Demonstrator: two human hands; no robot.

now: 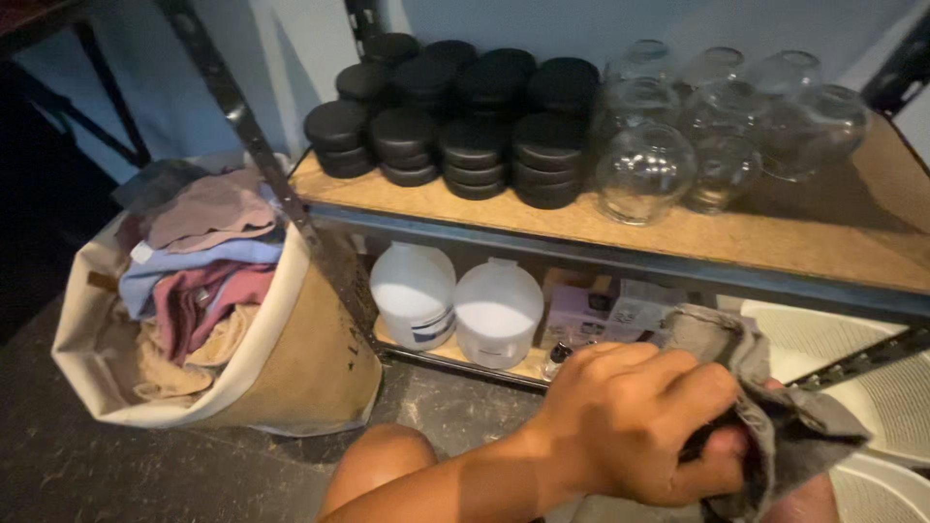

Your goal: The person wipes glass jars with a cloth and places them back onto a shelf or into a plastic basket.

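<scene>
Gripping a grey cloth (775,407), one hand (630,426) curls shut in front of the wooden shelf (852,242); whether it is left or right, I cannot tell. Left of the shelf sits a fabric bag (291,358) of rags; black lids (465,116) and glass jars (717,126) stand on it.

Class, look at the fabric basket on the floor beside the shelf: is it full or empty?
Full. The fabric basket is heaped with crumpled cloths in pink, blue, maroon and tan, rising above its rim.
</scene>
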